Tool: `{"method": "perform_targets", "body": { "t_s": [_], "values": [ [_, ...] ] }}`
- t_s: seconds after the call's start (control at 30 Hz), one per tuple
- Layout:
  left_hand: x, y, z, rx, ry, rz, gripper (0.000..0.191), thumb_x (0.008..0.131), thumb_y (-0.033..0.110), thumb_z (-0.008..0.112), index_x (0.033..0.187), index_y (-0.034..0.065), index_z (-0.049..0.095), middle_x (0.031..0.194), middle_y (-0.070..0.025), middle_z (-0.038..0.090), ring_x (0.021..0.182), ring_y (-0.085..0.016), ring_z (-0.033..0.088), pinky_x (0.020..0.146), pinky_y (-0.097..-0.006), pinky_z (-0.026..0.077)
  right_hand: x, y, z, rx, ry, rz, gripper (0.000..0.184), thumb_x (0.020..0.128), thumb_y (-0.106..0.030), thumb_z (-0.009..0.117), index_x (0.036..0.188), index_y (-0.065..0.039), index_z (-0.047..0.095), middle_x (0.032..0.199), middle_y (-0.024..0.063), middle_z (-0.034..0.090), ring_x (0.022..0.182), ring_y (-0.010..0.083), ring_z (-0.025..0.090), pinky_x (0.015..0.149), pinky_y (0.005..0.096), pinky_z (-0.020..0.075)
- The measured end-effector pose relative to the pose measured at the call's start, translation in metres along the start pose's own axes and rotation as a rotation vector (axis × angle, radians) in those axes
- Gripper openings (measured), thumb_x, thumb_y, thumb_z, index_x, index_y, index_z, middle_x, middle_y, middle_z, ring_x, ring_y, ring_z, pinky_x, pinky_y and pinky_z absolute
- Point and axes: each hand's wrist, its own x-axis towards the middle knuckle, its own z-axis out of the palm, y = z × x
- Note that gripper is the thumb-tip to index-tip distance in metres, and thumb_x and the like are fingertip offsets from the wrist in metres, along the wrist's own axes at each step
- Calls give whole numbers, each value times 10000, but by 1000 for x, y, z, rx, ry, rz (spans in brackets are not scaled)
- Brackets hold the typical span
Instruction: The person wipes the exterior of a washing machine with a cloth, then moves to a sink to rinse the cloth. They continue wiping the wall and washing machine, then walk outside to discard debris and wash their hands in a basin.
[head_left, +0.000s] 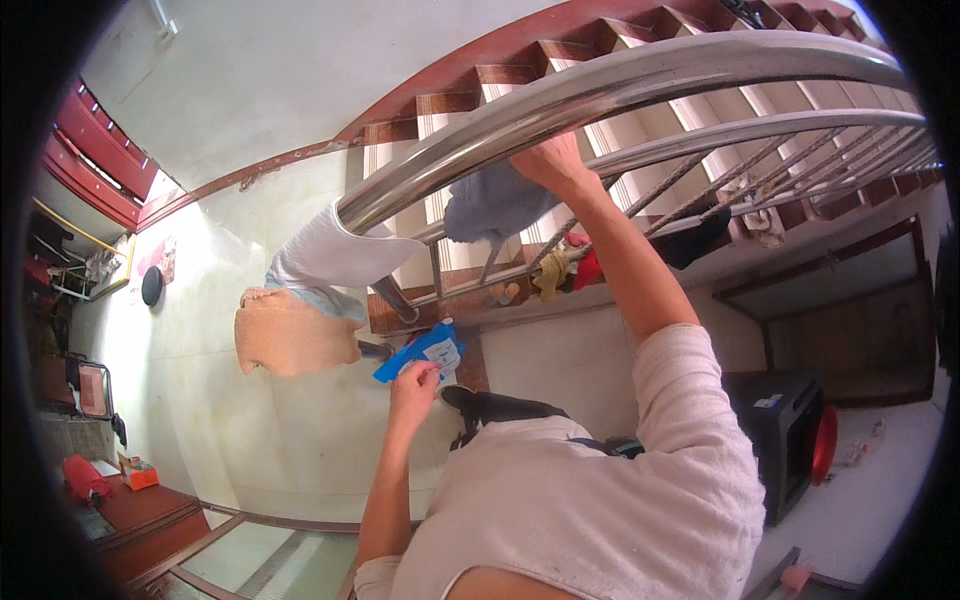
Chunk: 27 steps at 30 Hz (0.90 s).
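Observation:
My right hand (553, 166) is at the underside of the thick steel handrail (600, 94), its fingertips partly hidden by the rail. It grips a grey-blue cloth (495, 201) that hangs beside the thinner second rail. Lower down, my left hand (414, 396) pinches the near edge of a blue plastic pouch (409, 354) with a white printed label. A white cloth (337, 251) drapes over the lower end of the handrail. Just below it hangs a peach-coloured towel (300, 336), with a bluish cloth (330, 298) showing between the two.
Tiled stairs (517, 79) rise behind the railing. Yellow (551, 274) and red cloths (587, 270) lie by the lower rail, and a black cloth (694, 236) hangs farther up. A dark cabinet-like box (769, 427) stands at right. A red-brown table (150, 517) is at lower left.

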Motion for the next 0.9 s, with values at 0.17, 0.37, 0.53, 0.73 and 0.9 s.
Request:
{"method": "perform_targets", "body": {
  "t_s": [0.17,0.37,0.53,0.73,0.9],
  "values": [
    [4,6,7,68,57,94,208,864,142,635,1034,25,661,868,-127,686,731,-225,653,684,-341,522,5,18,1,-136,-31,-59,405,886,-375,572,1175,-94,614,1212,161,610,1165,341,539,993,470,388],
    [5,17,9,145,140,202,273,844,168,669,1082,39,639,992,-133,664,859,-242,647,763,-359,512,-49,15,-35,-275,-305,-56,283,905,-315,569,1103,-150,687,1094,81,674,1120,242,582,1095,492,280],
    [20,32,12,56,51,156,275,838,165,680,1078,38,639,991,-142,645,890,-253,641,790,-355,509,-69,10,-50,-204,-144,-230,260,846,-191,644,1102,-180,687,1109,60,669,1119,233,582,1116,489,268],
    [13,-2,1,143,119,243,236,858,175,647,1040,25,642,994,-167,636,906,-313,632,784,-389,505,-87,-15,-34,-30,72,-411,271,743,-56,694,1007,-114,682,1006,70,661,1043,311,583,1035,489,370],
    [-53,-90,-41,496,107,-180,256,894,223,521,846,24,675,933,-223,639,913,-406,591,779,-488,474,-137,-85,50,424,-535,-731,203,730,-17,634,918,-89,659,821,106,631,827,308,619,786,431,511]
  ]
}}
